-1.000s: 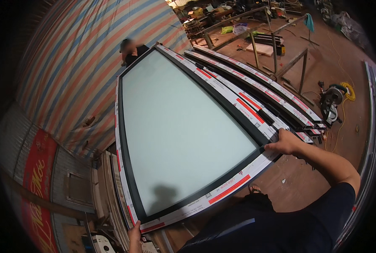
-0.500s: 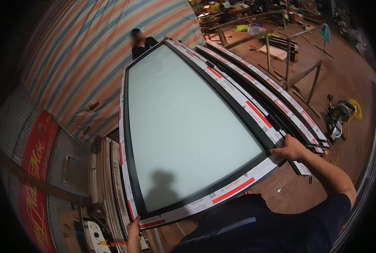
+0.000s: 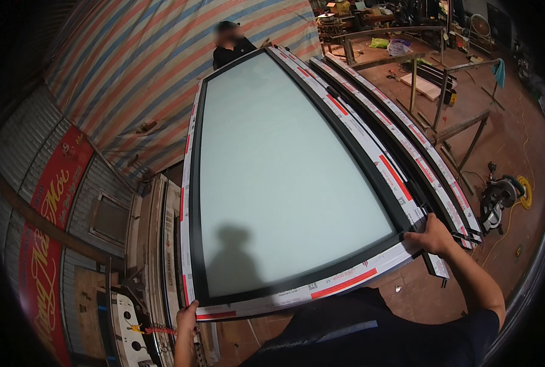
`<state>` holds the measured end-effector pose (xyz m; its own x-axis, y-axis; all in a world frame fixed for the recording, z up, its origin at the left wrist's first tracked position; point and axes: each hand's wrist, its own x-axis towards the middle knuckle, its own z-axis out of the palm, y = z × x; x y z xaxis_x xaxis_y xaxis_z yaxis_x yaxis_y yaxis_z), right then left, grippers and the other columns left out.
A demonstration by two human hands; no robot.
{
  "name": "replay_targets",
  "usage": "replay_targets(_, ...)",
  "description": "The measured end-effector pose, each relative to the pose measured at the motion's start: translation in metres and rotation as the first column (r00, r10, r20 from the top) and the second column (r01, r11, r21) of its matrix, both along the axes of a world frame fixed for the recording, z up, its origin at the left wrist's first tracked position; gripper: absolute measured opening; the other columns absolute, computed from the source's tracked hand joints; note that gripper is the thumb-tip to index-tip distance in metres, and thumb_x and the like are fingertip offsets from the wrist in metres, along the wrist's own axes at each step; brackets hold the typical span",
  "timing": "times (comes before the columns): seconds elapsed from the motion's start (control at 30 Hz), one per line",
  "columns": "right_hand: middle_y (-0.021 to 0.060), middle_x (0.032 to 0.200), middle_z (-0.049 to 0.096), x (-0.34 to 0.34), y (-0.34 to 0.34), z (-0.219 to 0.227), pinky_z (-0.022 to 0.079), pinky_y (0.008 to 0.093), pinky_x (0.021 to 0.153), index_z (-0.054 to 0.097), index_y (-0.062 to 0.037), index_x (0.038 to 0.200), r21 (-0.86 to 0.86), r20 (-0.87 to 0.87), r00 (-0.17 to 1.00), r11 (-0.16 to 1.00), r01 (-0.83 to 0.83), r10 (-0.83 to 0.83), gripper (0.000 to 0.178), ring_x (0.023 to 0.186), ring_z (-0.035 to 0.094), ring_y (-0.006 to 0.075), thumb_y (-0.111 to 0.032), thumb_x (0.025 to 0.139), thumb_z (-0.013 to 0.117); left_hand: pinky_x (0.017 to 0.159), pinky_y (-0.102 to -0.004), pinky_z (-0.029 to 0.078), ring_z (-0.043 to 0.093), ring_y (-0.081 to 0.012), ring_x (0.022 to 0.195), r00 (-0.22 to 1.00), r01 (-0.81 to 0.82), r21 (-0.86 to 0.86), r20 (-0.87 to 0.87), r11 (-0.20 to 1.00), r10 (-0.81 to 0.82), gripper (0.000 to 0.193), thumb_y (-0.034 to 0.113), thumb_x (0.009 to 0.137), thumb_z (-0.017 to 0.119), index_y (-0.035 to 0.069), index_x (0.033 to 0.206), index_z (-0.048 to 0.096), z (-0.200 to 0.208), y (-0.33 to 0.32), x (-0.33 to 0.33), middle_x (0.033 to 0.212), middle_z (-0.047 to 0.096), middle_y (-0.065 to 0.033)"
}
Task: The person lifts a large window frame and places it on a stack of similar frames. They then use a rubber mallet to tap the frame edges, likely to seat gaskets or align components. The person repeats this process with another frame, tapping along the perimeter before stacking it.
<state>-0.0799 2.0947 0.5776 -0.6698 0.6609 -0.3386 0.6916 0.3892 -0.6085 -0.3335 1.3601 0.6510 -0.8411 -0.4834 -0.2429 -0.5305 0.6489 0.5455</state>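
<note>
A large frosted glass panel (image 3: 284, 171) in a dark frame, edged with white and red protective film, lies in front of me and stretches away. At its near left corner my left hand (image 3: 187, 317) is closed on the frame. My right hand (image 3: 432, 236) grips the near right corner, thumb on top of the film and fingers over the outer side. The undersides of both corners are hidden. A co-worker (image 3: 231, 46) in dark clothing stands at the panel's far end, one hand near its far right corner. A shadow falls on the glass near me.
Film-covered frame bars (image 3: 401, 128) lie along the panel's right side. Farther right are metal stands (image 3: 440, 101) and a power saw (image 3: 501, 196) with a yellow cord. Stacked boards (image 3: 153, 226) line the left. A striped tarp (image 3: 132, 79) hangs behind.
My view has turned a little left, so the surroundings sit farther right in the picture. Both hands keep their hold on the panel's corners. The co-worker's head and upper body show more.
</note>
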Motion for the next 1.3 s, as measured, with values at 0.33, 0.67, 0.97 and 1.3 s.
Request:
replay_targets(0.33, 0.0398, 0.131, 0.068, -0.006, -0.028, 0.002, 0.057, 0.0521, 0.108, 0.055, 0.0148, 0.133, 0.169, 0.014, 1.000, 0.985, 0.010, -0.013, 0.098, 0.124, 0.071, 0.0521, -0.059, 0.082, 0.095, 0.058, -0.0402, 0.057, 0.075, -0.0284, 0.080, 0.993, 0.082, 0.031, -0.090, 0.996, -0.079, 0.075, 0.053, 0.092, 0.086, -0.013, 0.126, 0.077, -0.013, -0.030, -0.005, 0.107, 0.079, -0.0209)
replay_targets(0.67, 0.0382, 0.122, 0.072, -0.010, -0.054, 0.010, 0.059, 0.0531, 0.101, 0.057, 0.0142, 0.128, 0.245, -0.036, 0.997, 0.967, 0.073, -0.066, 0.092, 0.118, 0.074, 0.0513, -0.058, 0.085, 0.095, 0.049, -0.0363, 0.053, 0.068, -0.0205, 0.068, 0.987, 0.146, 0.109, -0.085, 0.983, -0.137, 0.061, 0.049, 0.096, 0.085, -0.009, 0.112, 0.078, -0.013, -0.058, -0.010, 0.092, 0.075, -0.0118)
replay_targets(0.97, 0.0362, 0.113, 0.075, -0.015, -0.071, 0.010, 0.060, 0.0533, 0.096, 0.060, 0.0121, 0.121, 0.282, -0.121, 0.987, 0.950, 0.132, -0.101, 0.086, 0.109, 0.076, 0.0510, -0.058, 0.085, 0.095, 0.081, -0.0356, 0.057, 0.072, -0.0185, 0.087, 0.953, 0.263, 0.146, -0.190, 0.954, -0.234, 0.036, 0.029, 0.102, 0.084, -0.007, 0.104, 0.080, -0.029, -0.092, -0.029, 0.096, 0.080, -0.0111)
replay_targets(1.3, 0.0360, 0.117, 0.075, -0.010, -0.101, 0.029, 0.059, 0.0531, 0.097, 0.059, 0.0120, 0.128, 0.272, -0.104, 0.984, 0.948, 0.167, -0.143, 0.088, 0.111, 0.075, 0.0508, -0.059, 0.087, 0.091, 0.101, -0.0460, 0.058, 0.080, -0.0399, 0.116, 0.918, 0.281, -0.192, -0.232, 0.940, -0.322, 0.057, 0.046, 0.102, 0.081, -0.007, 0.124, 0.080, -0.026, -0.073, -0.050, 0.119, 0.082, -0.0283)
